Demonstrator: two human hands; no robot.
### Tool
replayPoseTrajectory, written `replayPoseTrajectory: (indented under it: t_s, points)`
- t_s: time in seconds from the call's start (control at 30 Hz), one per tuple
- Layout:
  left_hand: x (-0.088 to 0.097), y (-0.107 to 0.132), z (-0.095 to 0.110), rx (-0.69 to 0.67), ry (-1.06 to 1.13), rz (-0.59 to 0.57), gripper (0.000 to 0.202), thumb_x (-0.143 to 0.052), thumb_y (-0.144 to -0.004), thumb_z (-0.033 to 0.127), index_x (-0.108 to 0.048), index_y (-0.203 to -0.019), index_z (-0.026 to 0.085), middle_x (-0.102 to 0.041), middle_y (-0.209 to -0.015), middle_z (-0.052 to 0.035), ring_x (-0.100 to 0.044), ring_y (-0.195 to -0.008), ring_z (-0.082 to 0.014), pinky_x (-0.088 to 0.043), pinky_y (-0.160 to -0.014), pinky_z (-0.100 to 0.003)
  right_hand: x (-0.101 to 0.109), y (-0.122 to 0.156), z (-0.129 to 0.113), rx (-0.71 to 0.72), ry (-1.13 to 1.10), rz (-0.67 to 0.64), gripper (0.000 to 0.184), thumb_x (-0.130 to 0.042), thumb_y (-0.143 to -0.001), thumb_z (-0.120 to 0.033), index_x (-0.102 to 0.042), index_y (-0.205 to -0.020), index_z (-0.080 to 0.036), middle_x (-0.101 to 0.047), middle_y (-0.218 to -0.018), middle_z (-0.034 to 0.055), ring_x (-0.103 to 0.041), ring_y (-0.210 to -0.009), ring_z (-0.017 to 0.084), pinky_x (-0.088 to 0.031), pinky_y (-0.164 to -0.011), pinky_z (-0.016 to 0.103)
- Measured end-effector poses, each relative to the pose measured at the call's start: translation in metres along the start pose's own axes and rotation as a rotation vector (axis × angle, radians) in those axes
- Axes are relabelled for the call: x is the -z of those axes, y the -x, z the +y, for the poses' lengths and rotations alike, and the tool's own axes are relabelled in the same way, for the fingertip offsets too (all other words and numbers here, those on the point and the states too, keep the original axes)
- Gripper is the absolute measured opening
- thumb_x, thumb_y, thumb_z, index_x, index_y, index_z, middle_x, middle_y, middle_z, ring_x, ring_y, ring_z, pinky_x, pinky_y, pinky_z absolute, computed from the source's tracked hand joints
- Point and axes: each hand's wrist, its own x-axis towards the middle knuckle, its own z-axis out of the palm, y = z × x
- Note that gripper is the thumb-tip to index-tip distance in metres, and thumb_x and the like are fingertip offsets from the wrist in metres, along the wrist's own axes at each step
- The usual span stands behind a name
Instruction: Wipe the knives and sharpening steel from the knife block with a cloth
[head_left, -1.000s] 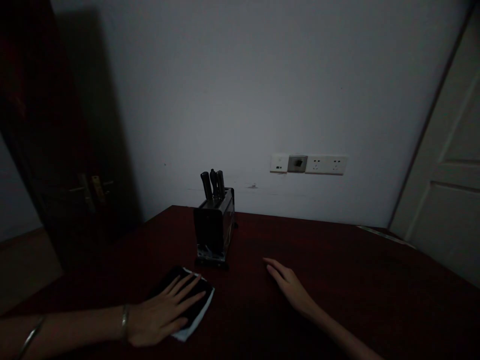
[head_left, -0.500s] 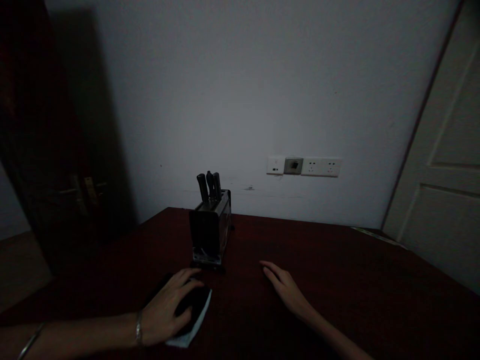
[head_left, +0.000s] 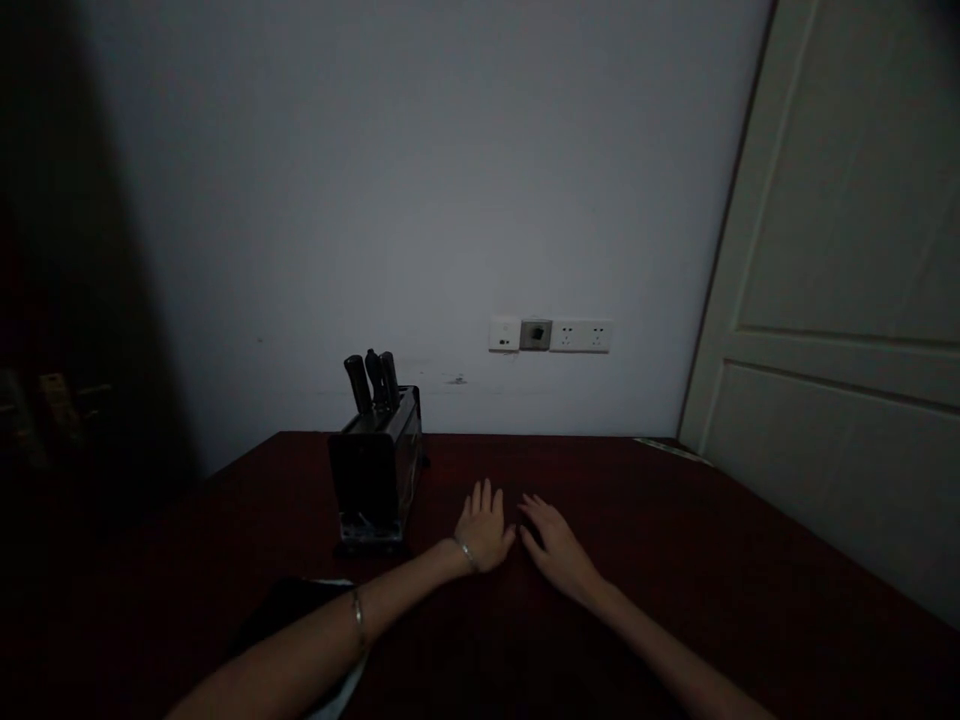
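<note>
My left hand (head_left: 486, 528) lies on the dark red table (head_left: 630, 520) with its fingers spread, holding nothing. Close beside it, my right hand (head_left: 555, 545) rests on the same surface, fingers stretched out and apart. To the left of both hands stands a knife block (head_left: 367, 485), dark and boxy, with several black knife handles (head_left: 375, 380) sticking up from its top. Under my left forearm is a black thing with a pale blue edge, a folded cloth by its look (head_left: 285, 610); the arm hides part of it.
A row of wall sockets (head_left: 551, 335) sits on the pale wall (head_left: 450, 200) behind the table. At the right is a white panelled door (head_left: 840, 400), and a thin strip (head_left: 671, 450) lies by the table's back right edge. The left side is very dark.
My left hand has left the black and pale blue thing and moved right, down onto the table near my right hand. The view has turned to the right.
</note>
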Motion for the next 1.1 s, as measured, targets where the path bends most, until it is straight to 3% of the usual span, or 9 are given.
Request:
replayPoseTrajectory:
  t_s: [0.13,0.27,0.47,0.77,0.93,1.1]
  points:
    - [-0.014,-0.036,-0.015,0.03,-0.005,-0.004,0.067,-0.021,-0.089,0.043,-0.022,-0.138,-0.004,-0.013,-0.144,-0.0276,-0.008,-0.134,-0.036,-0.016,-0.106,-0.05,0.019,-0.004,0.013,-0.007,0.155,-0.054,0.051,-0.039,-0.083,-0.037,-0.049,-0.126,-0.012,-0.038,-0.141,0.0127,-0.022,-0.134,0.026,-0.011,-0.109,0.049]
    - [-0.022,-0.048,-0.027,0.024,-0.028,-0.017,0.066,-0.02,-0.089,0.045,-0.025,-0.138,0.001,-0.016,-0.145,-0.0235,-0.01,-0.135,-0.0328,-0.016,-0.107,-0.046,0.026,-0.008,0.017,-0.026,0.253,-0.126,0.054,-0.037,-0.084,-0.039,-0.043,-0.131,-0.013,-0.033,-0.144,0.0091,-0.015,-0.136,0.024,-0.004,-0.109,0.049]
    - [-0.033,-0.05,-0.03,0.024,-0.061,0.009,0.06,-0.021,-0.089,0.043,-0.028,-0.139,0.011,-0.02,-0.147,-0.016,-0.013,-0.135,-0.0281,-0.016,-0.108,-0.043,0.019,-0.008,0.021,-0.137,0.333,-0.202,0.056,-0.031,-0.085,-0.043,-0.042,-0.132,-0.013,-0.034,-0.143,0.0118,-0.022,-0.134,0.027,-0.011,-0.106,0.053]
    - [-0.032,-0.05,-0.03,0.023,-0.085,0.029,0.057,-0.024,-0.088,0.04,-0.032,-0.137,0.012,-0.025,-0.145,-0.015,-0.019,-0.134,-0.0279,-0.019,-0.107,-0.042,0.019,-0.007,0.018,-0.189,0.401,-0.199,0.056,-0.028,-0.087,-0.042,-0.041,-0.132,-0.013,-0.034,-0.144,0.0103,-0.025,-0.133,0.025,-0.013,-0.107,0.047]
    - [-0.032,-0.05,-0.03,0.019,-0.091,0.029,0.057,-0.024,-0.089,0.041,-0.033,-0.137,0.012,-0.025,-0.145,-0.0154,-0.019,-0.134,-0.0279,-0.019,-0.106,-0.043,0.018,-0.007,0.018,-0.284,0.451,-0.16,0.059,-0.027,-0.087,-0.041,-0.041,-0.131,-0.005,-0.023,-0.146,0.018,-0.021,-0.132,0.036,-0.016,-0.103,0.052]
    - [-0.03,-0.049,-0.029,0.017,-0.095,0.031,0.058,-0.024,-0.089,0.041,-0.033,-0.137,0.011,-0.026,-0.145,-0.0161,-0.02,-0.134,-0.0282,-0.019,-0.106,-0.042,0.017,-0.007,0.018,-0.308,0.474,-0.152,0.058,-0.027,-0.087,-0.041,-0.041,-0.132,-0.007,-0.021,-0.147,0.0182,-0.021,-0.132,0.038,-0.017,-0.103,0.051]
